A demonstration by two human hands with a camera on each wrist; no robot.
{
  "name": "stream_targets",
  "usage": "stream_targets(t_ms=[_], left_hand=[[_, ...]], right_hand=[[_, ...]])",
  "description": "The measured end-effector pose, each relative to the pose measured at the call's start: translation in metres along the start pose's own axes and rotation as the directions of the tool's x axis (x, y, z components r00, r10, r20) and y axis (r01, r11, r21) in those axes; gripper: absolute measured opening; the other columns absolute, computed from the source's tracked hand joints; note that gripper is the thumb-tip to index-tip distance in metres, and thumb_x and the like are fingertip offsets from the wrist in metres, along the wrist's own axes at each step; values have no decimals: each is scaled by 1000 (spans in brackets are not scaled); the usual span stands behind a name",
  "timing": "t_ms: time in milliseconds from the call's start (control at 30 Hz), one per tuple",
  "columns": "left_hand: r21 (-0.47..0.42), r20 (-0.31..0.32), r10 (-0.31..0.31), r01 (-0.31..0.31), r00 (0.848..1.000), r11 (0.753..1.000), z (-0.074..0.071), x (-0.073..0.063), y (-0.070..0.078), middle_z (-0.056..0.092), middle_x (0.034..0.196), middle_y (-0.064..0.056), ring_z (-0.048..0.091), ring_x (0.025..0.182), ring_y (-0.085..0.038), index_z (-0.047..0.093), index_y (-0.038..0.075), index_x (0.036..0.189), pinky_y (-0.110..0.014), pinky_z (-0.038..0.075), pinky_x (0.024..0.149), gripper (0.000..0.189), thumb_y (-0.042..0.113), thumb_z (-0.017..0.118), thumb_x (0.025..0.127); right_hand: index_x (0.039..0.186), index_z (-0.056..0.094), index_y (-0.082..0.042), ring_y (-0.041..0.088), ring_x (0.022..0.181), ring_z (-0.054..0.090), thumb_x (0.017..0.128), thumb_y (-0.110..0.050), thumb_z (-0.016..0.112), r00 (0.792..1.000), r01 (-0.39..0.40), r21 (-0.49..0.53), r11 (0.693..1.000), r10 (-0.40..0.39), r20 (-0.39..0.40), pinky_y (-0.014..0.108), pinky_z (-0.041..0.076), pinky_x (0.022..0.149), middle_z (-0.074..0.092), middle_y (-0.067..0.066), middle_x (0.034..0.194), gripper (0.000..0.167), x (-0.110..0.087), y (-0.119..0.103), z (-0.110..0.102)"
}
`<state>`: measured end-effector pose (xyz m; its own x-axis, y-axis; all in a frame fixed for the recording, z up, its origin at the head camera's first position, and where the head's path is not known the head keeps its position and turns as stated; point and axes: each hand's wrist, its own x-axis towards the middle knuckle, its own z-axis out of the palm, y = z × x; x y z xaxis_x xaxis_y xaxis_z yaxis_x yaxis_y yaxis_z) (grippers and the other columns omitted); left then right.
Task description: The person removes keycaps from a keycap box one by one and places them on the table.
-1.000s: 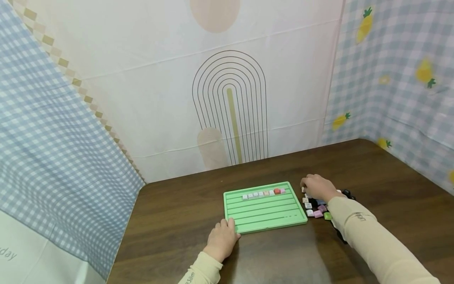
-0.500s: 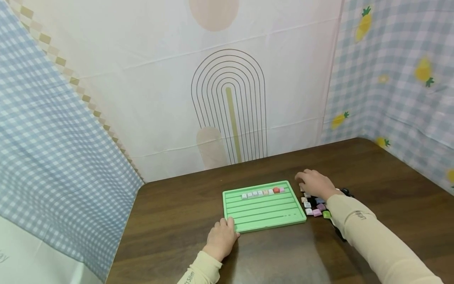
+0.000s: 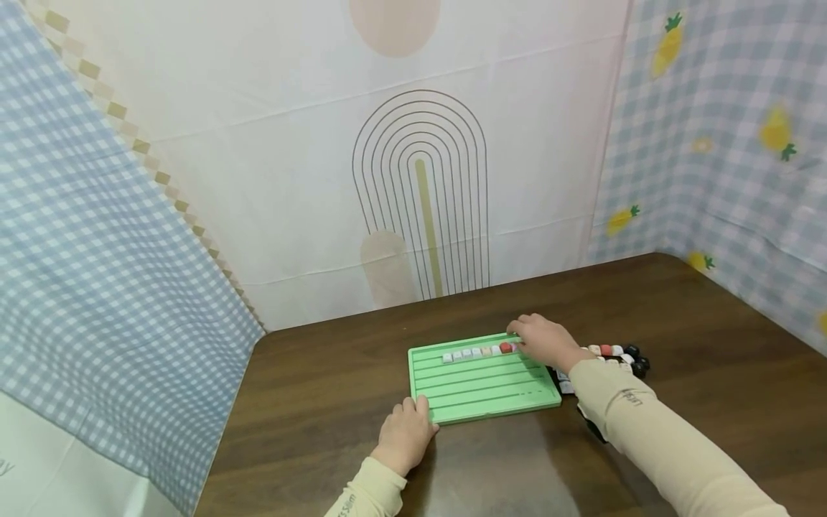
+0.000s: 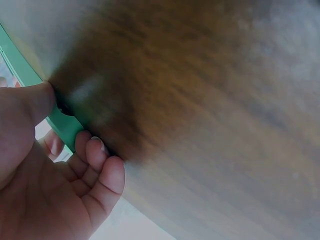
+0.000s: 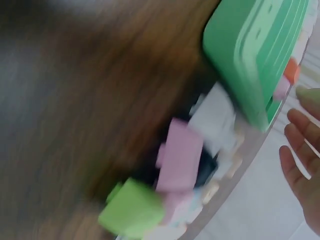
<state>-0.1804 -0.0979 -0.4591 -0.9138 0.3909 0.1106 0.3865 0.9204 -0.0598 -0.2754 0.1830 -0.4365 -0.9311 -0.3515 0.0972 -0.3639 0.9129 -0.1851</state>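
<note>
A light green ridged tray (image 3: 478, 384) lies on the table, with a row of small keycaps (image 3: 477, 352) along its far groove. Most of these are pale; a red one (image 3: 506, 347) sits near the right end. My left hand (image 3: 405, 434) grips the tray's near left corner, thumb and curled fingers on its edge in the left wrist view. At the far right corner, my right hand (image 3: 545, 341) is over the row's end. Its fingers (image 5: 300, 145) are loosely bent in the right wrist view; its thumb and index pinch point is cut off, so anything held there is hidden.
Loose keycaps (image 3: 627, 355) in white, red and black lie right of the tray, partly behind the right sleeve (image 3: 620, 402). The right wrist view shows a pink keycap (image 5: 180, 157) and a lime green keycap (image 5: 132, 210) there. A patterned cloth (image 3: 310, 179) hangs behind the table.
My right hand has left the loose keycaps and moved left to the tray's far right corner, uncovering part of the pile. My left hand stays at the tray corner.
</note>
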Motion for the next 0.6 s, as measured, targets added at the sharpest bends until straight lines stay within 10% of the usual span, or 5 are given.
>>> stream_targets(t_ms=[600], left_hand=[[61, 32, -10, 8, 999, 998, -3, 1, 2, 37, 70, -4, 41, 57, -17, 35, 7, 85, -27, 37, 48, 42, 41, 59, 86]], right_hand=[[98, 64, -5, 25, 86, 57, 87, -9, 61, 999, -1, -138, 990, -6, -51, 36, 51, 71, 59, 9, 93, 13, 3, -12, 17]])
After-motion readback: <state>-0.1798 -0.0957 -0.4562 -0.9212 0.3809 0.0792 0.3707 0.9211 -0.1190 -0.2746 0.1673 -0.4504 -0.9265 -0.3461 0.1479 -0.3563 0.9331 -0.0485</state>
